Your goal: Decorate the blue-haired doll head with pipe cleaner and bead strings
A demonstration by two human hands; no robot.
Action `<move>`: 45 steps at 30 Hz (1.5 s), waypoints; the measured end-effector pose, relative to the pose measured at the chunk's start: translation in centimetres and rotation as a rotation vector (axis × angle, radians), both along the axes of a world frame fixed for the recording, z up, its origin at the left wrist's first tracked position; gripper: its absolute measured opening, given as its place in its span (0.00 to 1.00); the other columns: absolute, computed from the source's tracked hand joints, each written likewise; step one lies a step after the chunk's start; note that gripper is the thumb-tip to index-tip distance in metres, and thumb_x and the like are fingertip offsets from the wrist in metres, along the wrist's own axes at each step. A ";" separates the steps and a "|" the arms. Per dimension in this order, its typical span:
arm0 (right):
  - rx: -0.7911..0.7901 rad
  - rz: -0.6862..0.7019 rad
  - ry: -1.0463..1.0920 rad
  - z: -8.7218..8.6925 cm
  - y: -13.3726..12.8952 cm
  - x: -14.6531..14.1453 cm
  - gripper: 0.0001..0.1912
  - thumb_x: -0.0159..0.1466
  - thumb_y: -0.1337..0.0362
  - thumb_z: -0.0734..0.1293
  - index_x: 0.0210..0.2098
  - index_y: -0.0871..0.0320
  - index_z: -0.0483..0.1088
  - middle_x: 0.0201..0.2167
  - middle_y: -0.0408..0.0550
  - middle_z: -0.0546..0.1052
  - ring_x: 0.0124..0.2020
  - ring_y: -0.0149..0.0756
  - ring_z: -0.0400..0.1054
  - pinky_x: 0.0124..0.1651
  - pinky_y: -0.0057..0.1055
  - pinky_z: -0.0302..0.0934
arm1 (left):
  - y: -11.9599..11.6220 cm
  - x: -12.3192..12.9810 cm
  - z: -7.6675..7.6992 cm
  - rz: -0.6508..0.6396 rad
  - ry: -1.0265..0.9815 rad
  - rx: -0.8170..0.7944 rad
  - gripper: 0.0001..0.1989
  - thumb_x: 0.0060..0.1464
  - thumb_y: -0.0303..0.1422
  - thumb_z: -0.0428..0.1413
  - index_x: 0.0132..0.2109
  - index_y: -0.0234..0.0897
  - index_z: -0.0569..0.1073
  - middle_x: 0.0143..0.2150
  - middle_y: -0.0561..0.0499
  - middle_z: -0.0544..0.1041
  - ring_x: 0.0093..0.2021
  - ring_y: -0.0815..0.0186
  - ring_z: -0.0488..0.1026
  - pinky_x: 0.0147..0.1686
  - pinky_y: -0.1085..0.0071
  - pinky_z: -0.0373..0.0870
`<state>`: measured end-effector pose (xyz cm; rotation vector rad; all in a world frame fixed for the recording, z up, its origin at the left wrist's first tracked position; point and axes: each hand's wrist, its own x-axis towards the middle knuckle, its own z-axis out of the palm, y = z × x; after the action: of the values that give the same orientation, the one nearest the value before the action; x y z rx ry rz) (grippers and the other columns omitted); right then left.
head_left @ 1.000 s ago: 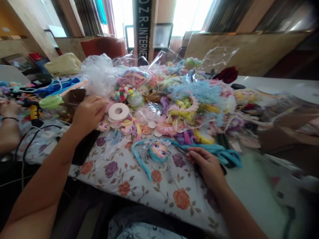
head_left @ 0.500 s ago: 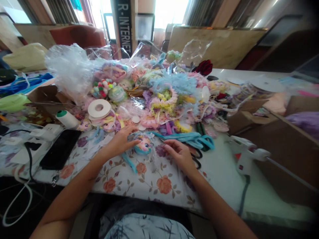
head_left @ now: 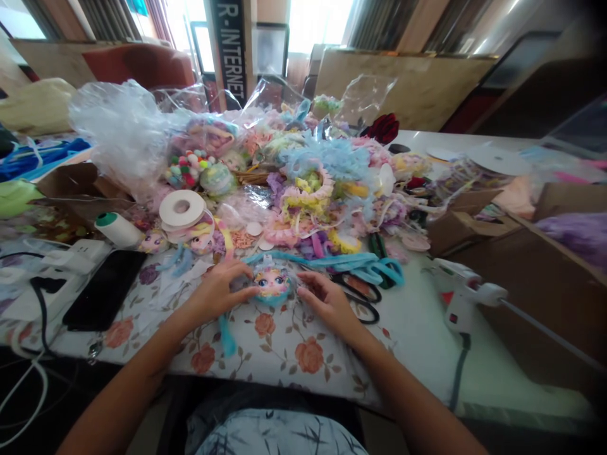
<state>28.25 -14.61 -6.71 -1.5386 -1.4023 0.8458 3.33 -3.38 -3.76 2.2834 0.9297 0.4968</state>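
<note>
A round doll-face ornament (head_left: 271,283) with large blue eyes and a light-blue trim lies on the flowered tablecloth in front of me. My left hand (head_left: 222,289) is at its left side, thumb and forefinger against the edge. My right hand (head_left: 328,303) is close to its right side, fingers curved and apart; whether the fingertips touch the trim, I cannot tell. Beside the right hand lie scissors (head_left: 364,311) with black handles, their blades partly hidden. A light-blue strip (head_left: 227,335) hangs below my left hand, and a longer blue ribbon (head_left: 374,265) runs behind the ornament.
Behind is a heap of lace, pompoms and plastic bags (head_left: 118,126). Left are a ribbon spool (head_left: 181,205), a thread cone (head_left: 116,229), a phone (head_left: 104,291) and a power strip (head_left: 35,294). Right are a glue gun (head_left: 462,297) and a cardboard box (head_left: 535,303).
My left thumb has moved off the ornament's face to its left edge. The right hand has come in closer from the right, and more of the scissors' handles shows. The view has shifted slightly.
</note>
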 end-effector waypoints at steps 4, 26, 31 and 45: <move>-0.017 0.010 -0.009 0.3 0.1 0.1 0.16 0.64 0.52 0.65 0.44 0.57 0.74 0.37 0.49 0.81 0.38 0.42 0.75 0.41 0.35 0.68 | 2.1 -0.8 -0.4 0.141 -0.007 0.088 0.15 0.60 0.43 0.52 0.48 0.39 0.72 0.46 0.44 0.78 0.47 0.55 0.74 0.50 0.60 0.68; 0.179 0.077 -0.683 1.9 7.2 0.5 0.12 0.59 0.72 0.67 0.42 0.60 0.76 0.42 0.59 0.80 0.46 0.53 0.71 0.52 0.47 0.61 | 7.2 1.7 3.0 0.081 -0.453 -0.842 0.19 0.49 0.36 0.62 0.48 0.35 0.72 0.29 0.52 0.74 0.21 0.74 0.63 0.20 0.77 0.63; 0.182 0.051 -0.561 3.2 7.0 2.5 0.09 0.65 0.66 0.62 0.37 0.57 0.75 0.32 0.48 0.80 0.32 0.39 0.73 0.38 0.31 0.63 | 7.8 -0.4 4.5 -0.110 -0.200 -0.851 0.21 0.52 0.37 0.61 0.52 0.36 0.71 0.32 0.49 0.78 0.18 0.75 0.65 0.15 0.79 0.53; -0.050 0.018 -0.491 7.6 4.3 10.5 0.15 0.61 0.53 0.61 0.26 0.57 0.69 0.19 0.42 0.66 0.22 0.33 0.59 0.26 0.28 0.52 | 6.0 -3.8 3.8 0.311 -1.122 -1.225 0.12 0.60 0.23 0.46 0.45 0.31 0.73 0.26 0.50 0.75 0.21 0.77 0.72 0.18 0.89 0.66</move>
<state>38.79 -10.28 0.93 -1.8557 -1.7506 0.5317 -0.47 2.61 0.05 0.5625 0.6405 0.8629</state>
